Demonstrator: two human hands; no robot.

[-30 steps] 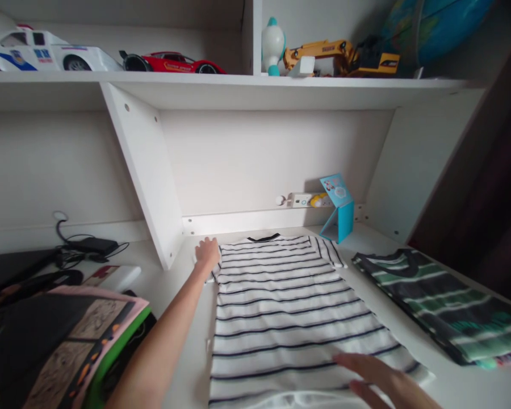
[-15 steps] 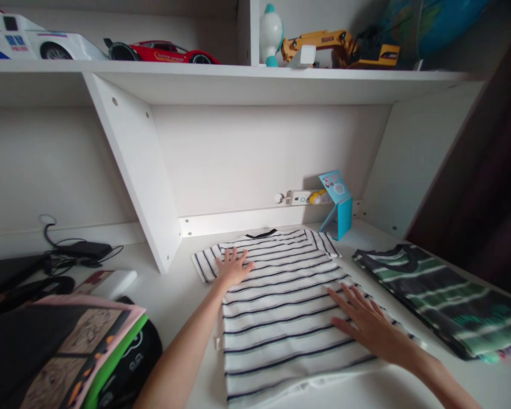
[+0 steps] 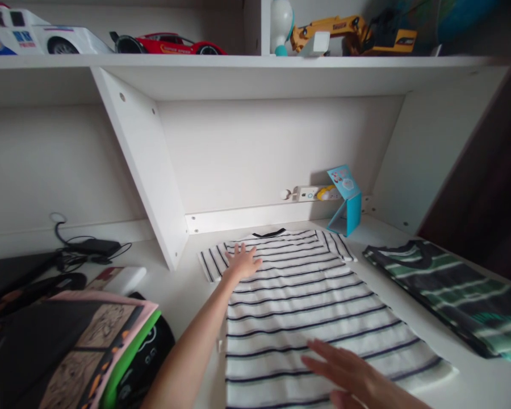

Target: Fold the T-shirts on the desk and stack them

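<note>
A white T-shirt with dark stripes [image 3: 298, 295] lies spread out on the white desk, its black-edged collar toward the back wall. My left hand [image 3: 242, 262] rests on it near the left sleeve, fingers spread and holding nothing. Over the lower part of the shirt is my right hand [image 3: 344, 366], slightly blurred, with fingers apart and nothing in them. Whether the right hand touches the cloth I cannot tell. The shirt's bottom edge is partly out of view and behind the right hand.
Folded green and dark striped shirts [image 3: 451, 289] lie to the right. At left are a pile of dark and pink clothes [image 3: 80, 346] and a black adapter with cables [image 3: 96, 247]. A blue folded card stand [image 3: 349, 207] stands by a power strip [image 3: 307, 193]. Toy vehicles line the shelf [image 3: 281, 61].
My right hand has moved from the shirt's right side down and toward me. The left hand stays on the shirt near the left sleeve. The view has shifted slightly.
</note>
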